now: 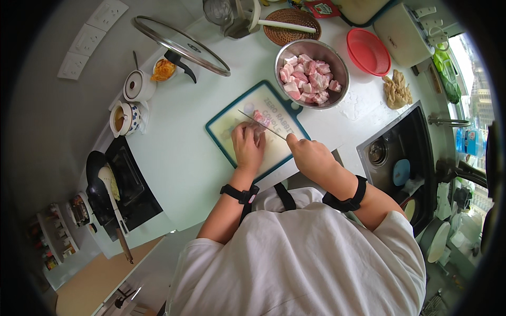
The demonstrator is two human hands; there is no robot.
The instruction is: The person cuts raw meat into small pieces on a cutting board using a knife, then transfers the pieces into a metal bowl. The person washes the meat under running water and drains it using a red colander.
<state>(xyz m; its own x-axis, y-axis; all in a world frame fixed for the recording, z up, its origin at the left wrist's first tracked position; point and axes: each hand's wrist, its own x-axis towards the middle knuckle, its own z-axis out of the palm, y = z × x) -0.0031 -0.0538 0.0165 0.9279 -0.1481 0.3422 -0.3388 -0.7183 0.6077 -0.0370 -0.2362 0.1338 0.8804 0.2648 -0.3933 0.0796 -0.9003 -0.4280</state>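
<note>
My right hand [312, 158] grips the handle of a knife [263, 124], its thin blade running up and to the left. My left hand [249, 146], fingers bent, presses a piece of raw meat [259, 128] onto a cutting board [276, 152] close beside the blade. Part of that meat is hidden by the fingers, and a pinkish bit [261, 115] shows on the far side of the blade. The pale board has a teal rim and bears printed writing. Beyond its far right corner stands a steel bowl [344, 85] with several chunks of raw pork [308, 79].
A red plastic basket [368, 51] and a crumpled tan cloth [397, 90] lie right of the bowl, above a dark sink [377, 173]. A glass lid [182, 45] stands at the back left. On the left, a wok [97, 185] sits by a black cooktop [136, 185].
</note>
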